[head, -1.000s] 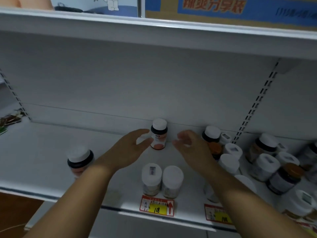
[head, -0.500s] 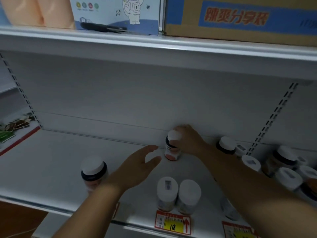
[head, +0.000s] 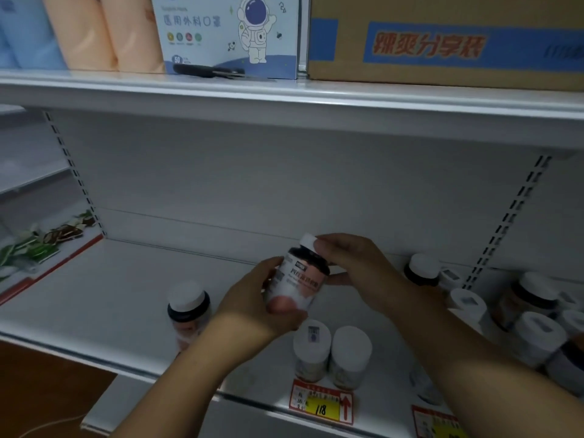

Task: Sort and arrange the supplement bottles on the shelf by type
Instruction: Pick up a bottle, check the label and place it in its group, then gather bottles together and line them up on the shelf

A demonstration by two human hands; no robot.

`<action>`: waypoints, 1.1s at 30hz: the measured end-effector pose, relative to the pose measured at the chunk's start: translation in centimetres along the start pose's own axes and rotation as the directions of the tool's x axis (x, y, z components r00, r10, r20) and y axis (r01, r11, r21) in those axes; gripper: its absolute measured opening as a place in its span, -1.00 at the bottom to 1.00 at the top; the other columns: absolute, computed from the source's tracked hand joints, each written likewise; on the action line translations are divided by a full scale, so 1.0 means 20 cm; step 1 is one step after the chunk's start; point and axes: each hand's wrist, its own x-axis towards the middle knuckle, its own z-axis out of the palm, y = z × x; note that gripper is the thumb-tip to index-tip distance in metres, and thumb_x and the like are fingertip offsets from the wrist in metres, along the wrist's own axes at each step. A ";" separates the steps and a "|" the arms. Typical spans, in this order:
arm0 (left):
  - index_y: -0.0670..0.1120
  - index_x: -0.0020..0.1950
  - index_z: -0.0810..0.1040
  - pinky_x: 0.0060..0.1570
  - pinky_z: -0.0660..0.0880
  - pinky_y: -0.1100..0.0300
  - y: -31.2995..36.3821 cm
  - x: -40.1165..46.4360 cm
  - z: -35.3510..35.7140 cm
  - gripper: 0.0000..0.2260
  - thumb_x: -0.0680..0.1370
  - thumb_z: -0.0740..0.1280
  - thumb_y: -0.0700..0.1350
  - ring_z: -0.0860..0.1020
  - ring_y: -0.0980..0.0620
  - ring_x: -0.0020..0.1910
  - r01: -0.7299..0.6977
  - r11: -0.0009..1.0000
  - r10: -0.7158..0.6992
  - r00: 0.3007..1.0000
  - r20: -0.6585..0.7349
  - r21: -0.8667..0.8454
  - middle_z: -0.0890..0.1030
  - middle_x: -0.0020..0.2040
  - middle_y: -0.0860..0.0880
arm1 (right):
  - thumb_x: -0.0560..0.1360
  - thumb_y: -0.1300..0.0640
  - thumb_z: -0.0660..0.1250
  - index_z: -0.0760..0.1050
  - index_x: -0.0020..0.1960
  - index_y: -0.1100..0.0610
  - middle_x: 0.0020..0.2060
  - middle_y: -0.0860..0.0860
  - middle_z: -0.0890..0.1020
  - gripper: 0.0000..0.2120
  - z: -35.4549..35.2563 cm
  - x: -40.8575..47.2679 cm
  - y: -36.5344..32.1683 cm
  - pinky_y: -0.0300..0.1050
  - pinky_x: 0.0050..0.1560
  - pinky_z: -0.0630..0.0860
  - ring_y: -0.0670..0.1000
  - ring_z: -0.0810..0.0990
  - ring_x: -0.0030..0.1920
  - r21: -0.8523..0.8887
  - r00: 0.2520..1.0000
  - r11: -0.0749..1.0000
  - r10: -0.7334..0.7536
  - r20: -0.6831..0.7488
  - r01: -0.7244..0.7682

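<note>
A dark supplement bottle (head: 300, 279) with a white cap and a pink-and-white label is lifted off the white shelf (head: 126, 295), tilted to the right. My left hand (head: 252, 298) grips its body from the left and below. My right hand (head: 354, 263) holds its cap end from the right. A matching dark bottle (head: 188, 311) stands on the shelf at the left. Two pale bottles (head: 331, 352) with white caps stand side by side at the front edge. Several mixed bottles (head: 521, 311) crowd the shelf's right end.
Price tags (head: 320, 406) hang on the shelf's front rail. The upper shelf carries a cardboard carton (head: 442, 42), a mask box (head: 227, 33) and black scissors (head: 208, 71). Green packets (head: 34, 245) lie on the neighbouring shelf at the left.
My right hand took the dark bottle by its cap at the back of the shelf and lifted it. My left hand closed round its body. The view tilted upward.
</note>
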 end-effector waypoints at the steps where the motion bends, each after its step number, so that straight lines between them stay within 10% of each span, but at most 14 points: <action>1: 0.29 0.15 0.42 -0.22 0.60 0.29 0.00 -0.03 0.00 -0.40 0.19 0.56 -0.02 0.62 0.25 -0.12 0.002 1.000 -0.002 1.000 0.000 -0.031 0.60 -0.05 0.25 | 0.37 0.01 0.42 0.63 -0.11 0.04 -0.24 -0.07 0.69 -0.85 0.01 -0.01 0.00 -0.21 -0.26 0.58 -0.15 0.66 -0.20 -0.005 1.000 1.000 0.001 0.006 -0.001; 10: 0.36 0.19 0.36 0.08 0.49 0.34 0.05 -0.13 -0.13 -0.40 0.20 0.47 0.13 0.53 0.25 0.12 -0.037 0.984 0.039 0.999 -0.005 0.175 0.54 0.17 0.32 | 0.36 0.03 0.44 0.59 0.04 0.06 -0.04 0.04 0.66 -0.73 0.14 -0.02 0.03 -0.20 -0.23 0.60 -0.09 0.66 -0.11 -0.045 0.999 0.999 0.014 0.031 -0.012; 16: 0.27 0.35 0.28 0.08 0.28 0.26 0.10 -0.05 -0.48 -0.50 0.43 0.29 0.23 0.35 0.20 0.12 0.029 0.957 0.022 0.985 -0.173 0.289 0.37 0.25 0.28 | 0.21 -0.11 0.52 0.51 -0.22 -0.16 -0.26 -0.27 0.59 -0.77 0.38 0.01 0.08 -0.50 -0.33 0.44 -0.29 0.59 -0.25 -0.488 0.990 0.861 -0.135 0.050 0.142; 22: 0.24 0.31 0.36 0.02 0.31 0.32 -0.04 -0.02 -0.51 -0.58 0.46 0.30 0.19 0.41 0.21 0.01 0.067 0.933 -0.015 0.989 -0.147 0.353 0.41 0.34 0.16 | 0.26 -0.22 0.46 0.49 0.18 0.09 0.10 -0.02 0.57 -0.39 0.58 0.08 0.23 -0.25 -0.09 0.34 -0.06 0.50 0.03 -0.736 0.979 0.646 -0.162 0.124 0.200; 33: 0.34 0.24 0.34 -0.16 0.27 0.48 0.10 0.09 -0.29 -0.63 0.44 0.26 0.23 0.41 0.31 -0.07 -0.157 0.899 0.154 0.987 0.039 0.410 0.32 0.43 0.14 | 0.39 -0.20 0.35 0.27 0.40 0.08 0.30 0.10 0.46 -0.31 0.50 0.02 0.20 -0.03 0.17 0.45 0.10 0.46 0.25 -0.743 0.986 0.655 -0.026 0.162 0.140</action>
